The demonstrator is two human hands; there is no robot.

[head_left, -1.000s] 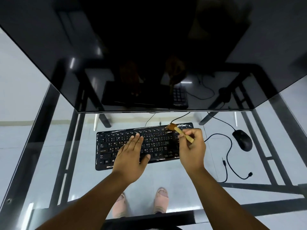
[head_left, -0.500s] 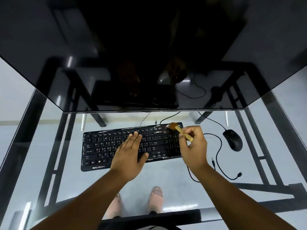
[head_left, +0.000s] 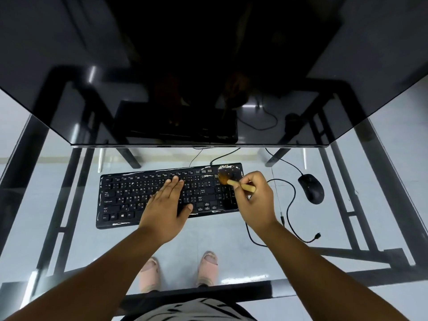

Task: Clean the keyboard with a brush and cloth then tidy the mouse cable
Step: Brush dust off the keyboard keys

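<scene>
The left hand [head_left: 165, 207] lies flat on the middle of the keyboard [head_left: 129, 198], palm down, fingers [head_left: 172, 185] straight and close together, thumb spread toward the near edge, holding nothing. Its forearm reaches in from the lower left.

The right hand [head_left: 256, 200] hovers over the keyboard's right end, fingers curled round the pale wooden handle of a brush [head_left: 234, 180]. The handle sticks out toward the right past the knuckles; the brown bristles point away from the person and touch the keys at the far right corner. This forearm comes in from the lower right, wrist bent slightly inward.

The keyboard is black, with pale smears along its edges, and lies on a glass table [head_left: 220, 230], a little left of centre. Its cord leaves the far edge and runs under the monitor [head_left: 208, 77], whose dark screen fills the upper view and mirrors the keyboard and hands.

The mouse [head_left: 311, 188] sits well to the right of the keyboard, apart from both hands. Its cable [head_left: 290, 205] lies loose on the glass, looping close by the right wrist, passing under the right forearm, and ending in a free plug near the front right.

Through the glass show the black table frame, a pale tiled floor and the person's feet in pink sandals [head_left: 209, 267]. I see no cloth from here.
</scene>
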